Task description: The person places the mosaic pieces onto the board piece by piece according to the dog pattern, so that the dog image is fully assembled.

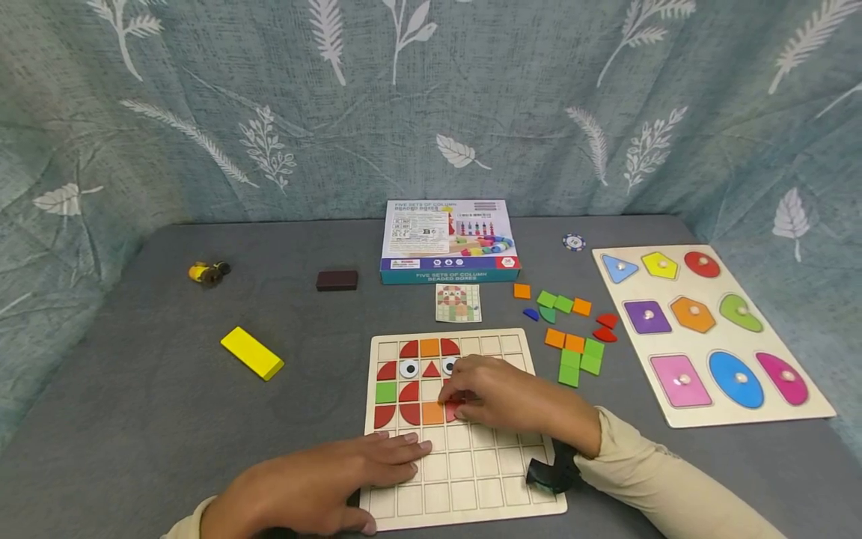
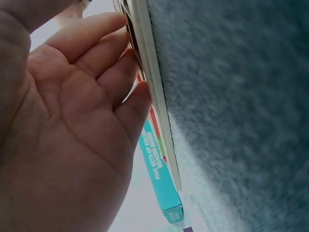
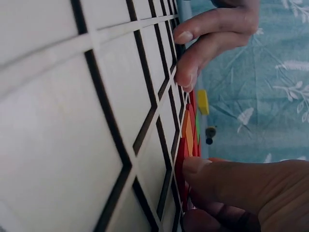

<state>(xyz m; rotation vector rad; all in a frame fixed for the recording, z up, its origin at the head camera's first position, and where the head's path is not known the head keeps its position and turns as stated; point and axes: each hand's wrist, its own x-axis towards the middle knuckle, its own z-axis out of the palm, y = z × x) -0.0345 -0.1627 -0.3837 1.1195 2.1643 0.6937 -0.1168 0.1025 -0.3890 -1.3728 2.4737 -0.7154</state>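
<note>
A wooden grid board (image 1: 465, 498) lies flat, with red, orange and green pieces and two round eye pieces in its upper cells. My right hand (image 1: 494, 393) is over the board's middle and pinches a red quarter-round piece (image 1: 453, 411), just right of an orange square (image 1: 432, 412). In the right wrist view the thumb lies against the red piece (image 3: 180, 164); the other fingertips are partly hidden. My left hand (image 1: 323, 479) rests on the board's lower left, fingers extended. The left wrist view shows its fingertips along the board's edge (image 2: 157, 87).
A picture card (image 1: 459, 302) lies behind the board, before a toy box (image 1: 450, 243). Loose green squares (image 1: 569, 367) and red pieces (image 1: 604, 335) lie at right, beside a shape puzzle (image 1: 663, 337). A yellow block (image 1: 252, 353), dark block (image 1: 337, 281) and small yellow-black toy (image 1: 209, 272) are at left.
</note>
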